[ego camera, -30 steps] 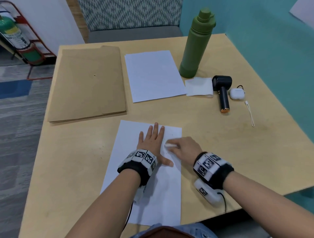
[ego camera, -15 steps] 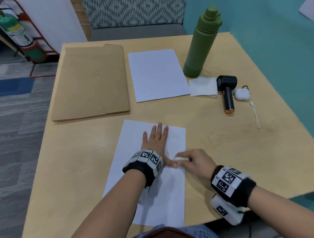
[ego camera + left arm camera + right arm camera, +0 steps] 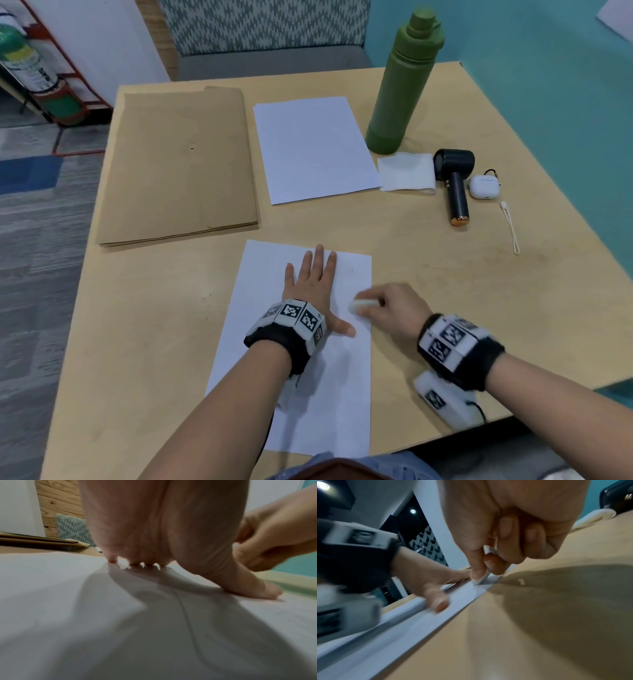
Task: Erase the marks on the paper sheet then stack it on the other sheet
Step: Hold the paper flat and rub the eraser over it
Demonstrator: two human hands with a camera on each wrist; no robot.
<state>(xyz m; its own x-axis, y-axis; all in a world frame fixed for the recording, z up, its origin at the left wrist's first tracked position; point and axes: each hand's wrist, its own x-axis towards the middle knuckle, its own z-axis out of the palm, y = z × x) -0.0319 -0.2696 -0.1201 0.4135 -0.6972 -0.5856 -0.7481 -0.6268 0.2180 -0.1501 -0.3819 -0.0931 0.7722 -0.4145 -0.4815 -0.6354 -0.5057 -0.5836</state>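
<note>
Table (image 3: 445,308) | left hand (image 3: 313,284) flat on sheet (image 3: 274,274) | right hand (image 3: 394,308) pinching eraser (image 3: 363,304)

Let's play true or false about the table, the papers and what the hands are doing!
1. The left hand lies flat on the near paper sheet. True.
2. The right hand pinches a white eraser. True.
3. The green bottle lies on its side. False: it stands upright.
4. The far sheet sits on the brown envelope. False: it lies beside it, on the table.
5. The near sheet is already stacked. False: the sheets lie apart.
</note>
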